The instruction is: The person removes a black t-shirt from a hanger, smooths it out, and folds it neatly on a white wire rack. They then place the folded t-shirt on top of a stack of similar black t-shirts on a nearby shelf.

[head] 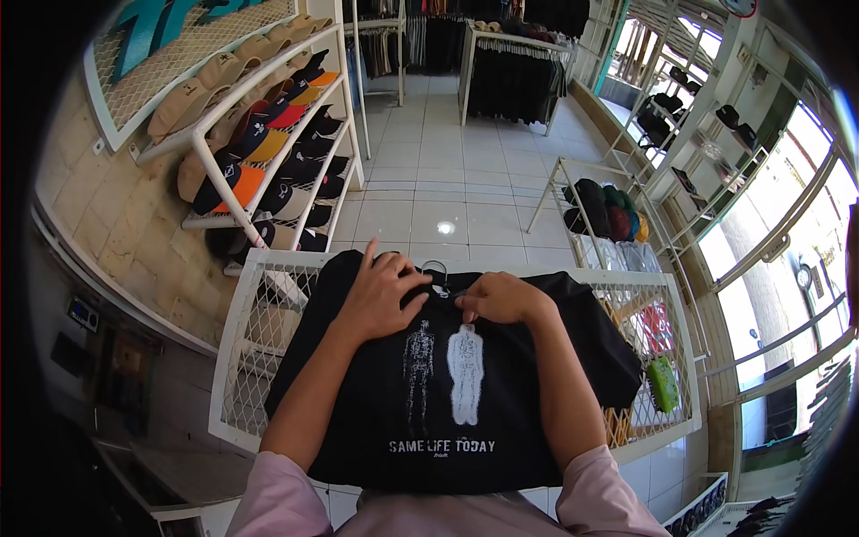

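A black printed T-shirt (510,389) lies spread, front side up, over a white wire-mesh table (637,278). The metal hook of a clothes hanger (435,263) sticks out at its neck opening. My left hand (386,292) rests at the left side of the collar, index finger raised, thumb and other fingers apart. At the right side of the collar, my right hand (493,299) has its fingers closed on the fabric beside the neck label. Two pale figures and lettering are printed on the shirt's front.
A green brush-like object (663,384) lies on the mesh at the right. To the left stands a white rack (221,178) of caps. Clothes rails (517,74) stand farther back. A low rack (562,176) with rolled dark and coloured items is at the right, near the windows.
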### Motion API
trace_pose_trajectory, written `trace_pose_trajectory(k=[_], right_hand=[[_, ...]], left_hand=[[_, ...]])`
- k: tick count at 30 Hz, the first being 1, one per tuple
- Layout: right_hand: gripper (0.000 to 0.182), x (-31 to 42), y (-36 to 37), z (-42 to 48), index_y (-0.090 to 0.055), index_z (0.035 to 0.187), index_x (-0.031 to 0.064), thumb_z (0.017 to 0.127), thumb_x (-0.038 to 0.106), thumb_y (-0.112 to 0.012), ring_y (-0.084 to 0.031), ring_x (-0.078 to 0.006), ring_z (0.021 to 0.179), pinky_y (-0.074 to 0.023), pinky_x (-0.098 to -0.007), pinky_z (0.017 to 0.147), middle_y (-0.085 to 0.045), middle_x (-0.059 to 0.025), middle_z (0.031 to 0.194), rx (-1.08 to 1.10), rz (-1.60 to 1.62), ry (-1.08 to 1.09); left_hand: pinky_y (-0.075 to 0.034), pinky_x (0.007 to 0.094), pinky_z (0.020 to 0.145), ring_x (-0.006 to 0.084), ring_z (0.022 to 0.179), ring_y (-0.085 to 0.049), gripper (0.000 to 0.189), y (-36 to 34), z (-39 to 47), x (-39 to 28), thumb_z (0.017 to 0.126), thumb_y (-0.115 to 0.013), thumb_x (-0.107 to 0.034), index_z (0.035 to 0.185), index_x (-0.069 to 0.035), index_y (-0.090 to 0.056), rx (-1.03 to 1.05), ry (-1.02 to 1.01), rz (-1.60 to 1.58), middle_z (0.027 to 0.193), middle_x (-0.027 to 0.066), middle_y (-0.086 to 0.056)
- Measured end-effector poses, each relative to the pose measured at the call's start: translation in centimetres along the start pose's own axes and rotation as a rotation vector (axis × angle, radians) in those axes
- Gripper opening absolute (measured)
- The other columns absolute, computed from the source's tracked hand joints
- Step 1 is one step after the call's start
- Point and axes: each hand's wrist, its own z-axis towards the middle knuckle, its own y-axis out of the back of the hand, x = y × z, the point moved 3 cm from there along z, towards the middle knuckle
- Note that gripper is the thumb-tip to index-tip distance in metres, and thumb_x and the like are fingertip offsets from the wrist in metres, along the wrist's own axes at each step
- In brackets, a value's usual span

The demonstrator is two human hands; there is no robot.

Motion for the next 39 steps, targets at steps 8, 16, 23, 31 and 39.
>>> trace_pose_trajectory(k=[8, 16, 23, 31, 39], right_hand=[[0.046, -0.4, -0.6, 0.4, -0.074, 0.114, 0.0102, 0.075, 0.028, -0.091, -0.071, -0.0288, 0.106, -0.0539, -0.0418, 0.097, -0.077, -0.0121, 0.1, -0.314, -0.174, 0.162], [0.056, -0.7, -1.0, 0.5, -0.073, 0.116, 0.0115, 0.065, 0.025, -0.093, -0.067, -0.0333, 0.114, -0.0496, -0.0439, 0.106, -0.074, -0.0103, 0.11, -0.284, -0.273, 0.162], [0.052, -0.1, 1.2, -0.6, -0.068, 0.111, 0.0082, 0.065, 0.025, -0.087, -0.068, -0.0349, 0.108, -0.0525, -0.0435, 0.098, -0.073, -0.0147, 0.104, -0.403, -0.176, 0.273], [0.04, -1.3, 1.8, -0.1, -0.073, 0.123, 0.011, 0.088, 0.027, -0.086, -0.065, -0.0186, 0.089, -0.052, -0.0356, 0.084, -0.072, -0.0077, 0.096, -0.112, 0.013, 0.295], [0.032, 0.1, 3.6, 1.2, -0.075, 0.121, 0.0098, 0.094, 0.026, -0.082, -0.063, -0.0132, 0.079, -0.0486, -0.0335, 0.078, -0.073, -0.0025, 0.084, 0.076, -0.029, 0.235]], left_hand=[[-0.025, 0.0639, 0.127, 0.0272, 0.112, -0.067, 0.025, 1.2, -2.5, -3.8, 0.092, -0.07, -0.025, 0.082, -0.004, -0.076, 0.053, -0.156, -0.077, 0.098, 0.0102, -0.071], [-0.045, 0.0477, 0.11, 0.0339, 0.074, -0.069, 0.017, -0.6, -1.8, -4.4, 0.091, -0.068, -0.019, 0.085, -0.003, -0.07, -0.01, -0.001, -0.062, 0.075, 0.0138, -0.071], [-0.045, 0.0531, 0.106, 0.0319, 0.079, -0.075, 0.028, 0.2, -2.2, -3.4, 0.09, -0.068, -0.026, 0.105, -0.003, -0.073, 0.19, 0.291, 0.239, 0.079, 0.0171, -0.075], [-0.046, 0.0496, 0.108, 0.0338, 0.097, -0.076, 0.074, 3.3, 0.5, -3.8, 0.074, -0.085, -0.051, 0.128, -0.003, -0.07, 0.463, 0.383, 0.215, 0.096, 0.0169, -0.079], [-0.054, 0.0413, 0.107, 0.0337, 0.118, -0.072, 0.087, 4.9, 3.6, -0.4, 0.066, -0.089, -0.053, 0.137, -0.007, -0.07, 0.629, 0.385, 0.159, 0.126, 0.0202, -0.074]])
